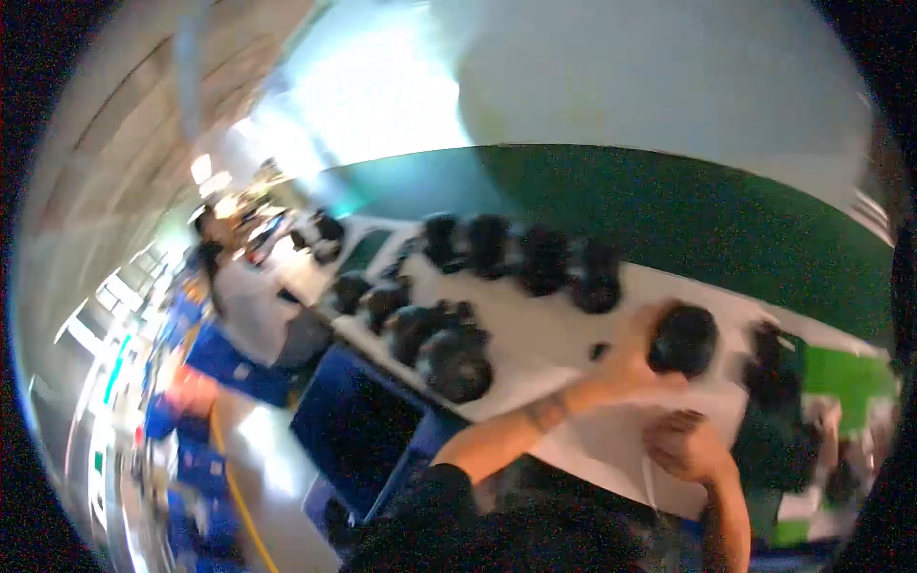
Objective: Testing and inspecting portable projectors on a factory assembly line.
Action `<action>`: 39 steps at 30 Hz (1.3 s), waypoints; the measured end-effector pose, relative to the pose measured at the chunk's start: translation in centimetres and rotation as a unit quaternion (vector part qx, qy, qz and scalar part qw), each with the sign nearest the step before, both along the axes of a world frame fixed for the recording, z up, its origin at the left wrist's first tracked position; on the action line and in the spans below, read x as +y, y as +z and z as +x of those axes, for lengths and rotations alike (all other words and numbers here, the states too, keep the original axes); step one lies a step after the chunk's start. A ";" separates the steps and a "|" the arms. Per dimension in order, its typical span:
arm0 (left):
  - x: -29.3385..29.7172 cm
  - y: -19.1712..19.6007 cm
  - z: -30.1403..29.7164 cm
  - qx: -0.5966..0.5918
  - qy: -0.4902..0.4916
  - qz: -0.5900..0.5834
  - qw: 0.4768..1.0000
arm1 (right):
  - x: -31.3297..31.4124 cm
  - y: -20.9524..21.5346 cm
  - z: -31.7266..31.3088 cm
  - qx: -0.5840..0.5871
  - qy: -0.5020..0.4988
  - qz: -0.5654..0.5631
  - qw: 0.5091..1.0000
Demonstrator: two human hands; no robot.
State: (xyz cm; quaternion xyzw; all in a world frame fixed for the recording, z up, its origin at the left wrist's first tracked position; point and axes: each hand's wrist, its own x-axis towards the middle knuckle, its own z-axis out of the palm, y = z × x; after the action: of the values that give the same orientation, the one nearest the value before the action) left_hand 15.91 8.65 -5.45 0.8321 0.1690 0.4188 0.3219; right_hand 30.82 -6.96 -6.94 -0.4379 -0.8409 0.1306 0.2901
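The round black thing, at twelve o'clock from the right hand, could drop on the white tabletop if the fingers of the left hand, seemingly wrapped around it, slip, though blur means I can't tell if the right fingers are shut.

Long white table, small dark piece lying on it; beyond piece and to its left, back row of four dark rounded objects along far edge; left of piece, front row of about four similar objects along near edge; farther left, dark green flat panel
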 end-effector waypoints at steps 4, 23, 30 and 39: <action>7.6 1.2 5.0 0.038 0.108 -0.038 0.993 | 1.3 0.1 0.1 0.015 0.033 0.004 0.999; 10.7 0.9 9.8 0.013 0.206 0.075 0.976 | 0.8 -1.0 1.2 0.044 -0.022 -0.004 0.999; 7.4 4.6 -2.1 0.035 0.377 0.175 0.909 | 1.6 -0.2 0.3 0.033 -0.010 -0.014 0.999; 9.4 2.5 -3.7 0.097 0.328 0.032 0.939 | 1.6 0.2 -0.2 0.039 -0.032 -0.033 0.998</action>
State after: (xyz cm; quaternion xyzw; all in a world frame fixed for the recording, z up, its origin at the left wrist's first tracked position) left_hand 12.23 18.04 -2.95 0.7769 0.4498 0.4232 0.1222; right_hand 30.67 -5.39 -6.74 -0.4681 -0.8099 0.1662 0.3118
